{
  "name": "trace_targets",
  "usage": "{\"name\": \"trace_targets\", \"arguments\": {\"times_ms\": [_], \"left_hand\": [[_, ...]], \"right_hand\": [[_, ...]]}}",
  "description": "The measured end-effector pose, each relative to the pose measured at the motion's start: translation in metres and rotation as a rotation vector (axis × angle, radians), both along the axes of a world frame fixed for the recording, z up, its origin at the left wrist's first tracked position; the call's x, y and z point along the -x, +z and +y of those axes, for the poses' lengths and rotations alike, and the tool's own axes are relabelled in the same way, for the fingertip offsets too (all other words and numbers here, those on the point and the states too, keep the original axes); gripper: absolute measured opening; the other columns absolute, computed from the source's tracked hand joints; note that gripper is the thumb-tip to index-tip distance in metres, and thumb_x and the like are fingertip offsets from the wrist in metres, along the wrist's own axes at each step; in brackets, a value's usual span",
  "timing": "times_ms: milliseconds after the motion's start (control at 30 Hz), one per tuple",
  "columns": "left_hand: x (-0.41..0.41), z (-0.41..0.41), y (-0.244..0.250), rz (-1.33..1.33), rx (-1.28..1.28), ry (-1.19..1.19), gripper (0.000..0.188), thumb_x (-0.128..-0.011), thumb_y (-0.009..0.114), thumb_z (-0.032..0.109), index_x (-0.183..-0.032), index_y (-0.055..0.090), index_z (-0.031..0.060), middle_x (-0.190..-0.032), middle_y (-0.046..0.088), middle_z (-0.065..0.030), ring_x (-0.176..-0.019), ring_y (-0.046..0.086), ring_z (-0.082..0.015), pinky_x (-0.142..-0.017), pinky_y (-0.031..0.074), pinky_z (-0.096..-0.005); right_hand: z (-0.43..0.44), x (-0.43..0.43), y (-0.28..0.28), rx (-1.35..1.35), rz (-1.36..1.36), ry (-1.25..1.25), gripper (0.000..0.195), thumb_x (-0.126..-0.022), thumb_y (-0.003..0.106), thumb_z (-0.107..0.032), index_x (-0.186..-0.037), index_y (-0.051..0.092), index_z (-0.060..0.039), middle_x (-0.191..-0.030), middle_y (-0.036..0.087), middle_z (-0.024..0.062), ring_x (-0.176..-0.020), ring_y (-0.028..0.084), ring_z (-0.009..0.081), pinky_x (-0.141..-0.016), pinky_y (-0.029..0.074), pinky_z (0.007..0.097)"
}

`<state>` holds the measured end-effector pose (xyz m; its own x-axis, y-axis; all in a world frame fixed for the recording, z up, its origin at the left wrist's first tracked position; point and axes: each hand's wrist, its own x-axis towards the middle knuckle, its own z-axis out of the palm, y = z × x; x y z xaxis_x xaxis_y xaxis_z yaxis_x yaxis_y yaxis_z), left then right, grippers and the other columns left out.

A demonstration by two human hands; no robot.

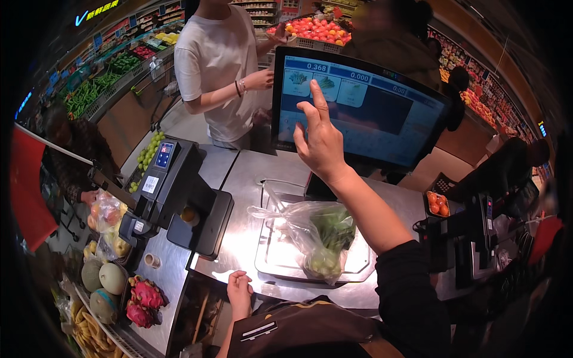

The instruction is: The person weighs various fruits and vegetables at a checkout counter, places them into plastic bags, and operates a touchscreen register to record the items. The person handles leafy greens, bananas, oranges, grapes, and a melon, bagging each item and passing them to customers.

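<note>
My right hand (320, 143) is raised over a tilted touchscreen (358, 134), its index finger extended at one of several produce pictures near the top. Whether the fingertip touches the glass, I cannot tell. Below the forearm, a knotted clear plastic bag (309, 228) of leafy green vegetables (333, 223) lies on a metal weighing pan (280, 264). My left hand (240, 286) rests low at the counter's front edge, fingers loosely curled, with nothing visible in it. It is apart from the bag.
A black label printer (156, 197) stands left on the steel counter (248, 172). Nearby are melons (112, 278), dragon fruit (145, 297), a paper roll (152, 260) and green grapes (150, 150). A person in a white shirt (215, 67) stands across. Packed tomatoes (438, 204) sit right.
</note>
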<state>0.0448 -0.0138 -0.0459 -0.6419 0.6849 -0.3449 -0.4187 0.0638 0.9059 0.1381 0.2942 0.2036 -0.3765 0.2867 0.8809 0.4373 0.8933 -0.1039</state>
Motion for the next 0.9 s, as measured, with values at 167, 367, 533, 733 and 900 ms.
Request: {"name": "trace_targets", "arguments": {"times_ms": [167,367,533,733,900], "left_hand": [[0.001,0.003,0.0,-0.011,-0.016,-0.024,0.011,-0.092,0.05,0.005,-0.103,0.051,0.0043,-0.08,0.056,-0.0036,-0.054,0.044,-0.0052,-0.048,0.035,-0.0182],[-0.002,0.009,0.0,0.015,-0.036,-0.081,0.01,-0.092,0.051,0.005,-0.102,0.051,0.0037,-0.081,0.057,-0.0043,-0.053,0.044,-0.0051,-0.047,0.034,-0.0184],[-0.006,0.011,0.0,0.019,-0.029,-0.086,0.01,-0.092,0.051,0.005,-0.102,0.051,0.0033,-0.081,0.057,-0.0044,-0.054,0.044,-0.0056,-0.048,0.034,-0.0185],[-0.007,0.016,0.002,0.011,-0.042,-0.121,0.01,-0.092,0.051,0.005,-0.102,0.052,0.0031,-0.08,0.058,-0.0042,-0.055,0.045,-0.0056,-0.049,0.035,-0.0187],[-0.01,0.013,0.0,0.011,-0.028,-0.133,0.01,-0.092,0.051,0.005,-0.102,0.052,0.0034,-0.08,0.058,-0.0038,-0.055,0.045,-0.0056,-0.049,0.035,-0.0185]], "right_hand": [[0.0,-0.026,-0.013,0.1,0.132,-0.089,0.041,-0.078,0.058,0.0,-0.116,0.045,-0.0054,-0.15,0.026,0.0196,-0.065,0.062,0.0189,-0.058,0.053,0.0304],[0.012,-0.048,-0.013,0.108,0.136,-0.157,0.04,-0.079,0.057,0.0,-0.116,0.046,-0.0047,-0.151,0.025,0.0178,-0.069,0.061,0.0218,-0.058,0.053,0.0312],[0.013,-0.055,-0.007,0.116,0.183,-0.131,0.038,-0.078,0.057,-0.003,-0.115,0.048,-0.0051,-0.151,0.028,0.0174,-0.084,0.066,0.0335,-0.061,0.055,0.0376],[0.001,-0.041,-0.008,0.074,-0.116,0.0,0.035,-0.076,0.059,-0.001,-0.109,0.049,-0.0052,-0.146,0.038,0.0128,-0.089,0.066,0.0295,-0.063,0.054,0.0357],[0.0,-0.012,-0.016,0.02,-0.306,0.027,0.032,-0.076,0.06,0.0,-0.105,0.048,-0.0048,-0.143,0.042,0.0122,-0.086,0.065,0.0294,-0.061,0.053,0.0372]]}}
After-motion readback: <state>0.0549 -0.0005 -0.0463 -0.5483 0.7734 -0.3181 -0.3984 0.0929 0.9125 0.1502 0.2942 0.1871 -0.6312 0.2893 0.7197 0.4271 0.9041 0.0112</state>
